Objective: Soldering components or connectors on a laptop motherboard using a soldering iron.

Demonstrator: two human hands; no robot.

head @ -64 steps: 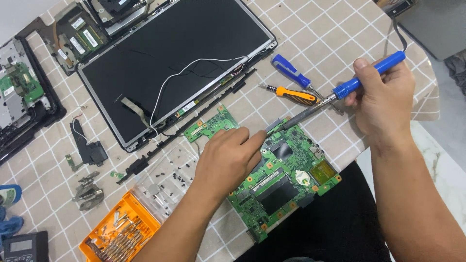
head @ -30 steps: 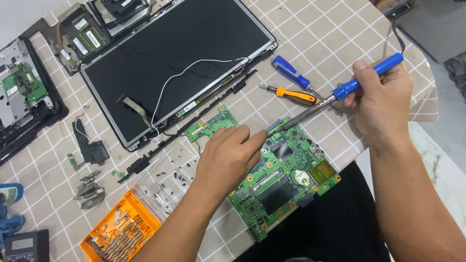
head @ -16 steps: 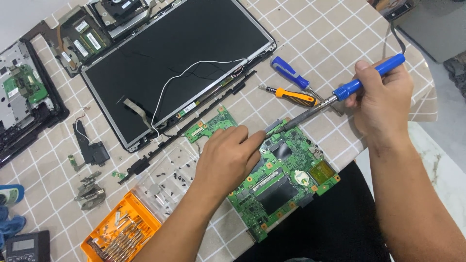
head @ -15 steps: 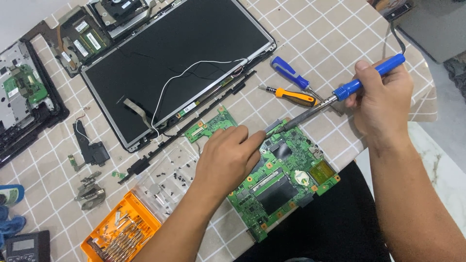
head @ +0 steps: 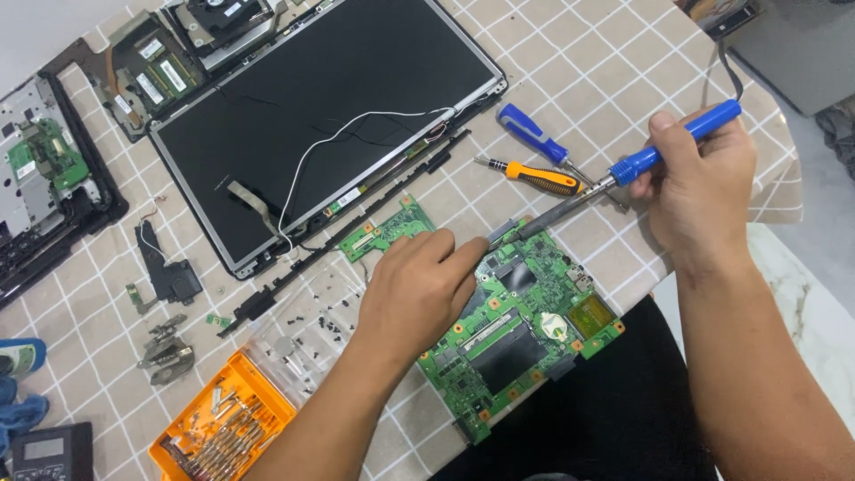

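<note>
In the head view, a green circuit board [head: 521, 325] is seen lying flat at the near edge of the checked tablecloth [head: 623, 80], partly over the table's edge above a dark lap; the left hand [head: 419, 289] is laid on the board's upper left part, fingers curled and pressing down, the forefinger stretched toward the board's top edge; whether anything is pinched under it cannot be told. The right hand [head: 699, 187] is closed around the blue handle of a soldering iron [head: 614, 178], held like a pen, the metal shaft slanted down and to the left so that its tip meets the board's upper edge just beside the left forefinger.

Just beyond the iron, a blue screwdriver [head: 530, 134] and an orange screwdriver [head: 534, 176] are laid side by side; a dark laptop screen panel [head: 321, 116] with a white wire [head: 356, 134] across it fills the middle of the table; a smaller green board [head: 385, 233] lies between panel and left hand; an open orange bit case [head: 223, 428] and loose screws [head: 325, 325] are found at the lower left.

For the joint to be worked well, the board should be kept pinned so it cannot rock off the edge; the tip is best held steady on one spot, and the forefinger kept clear of the hot shaft, which looks uncomfortably near.
</note>
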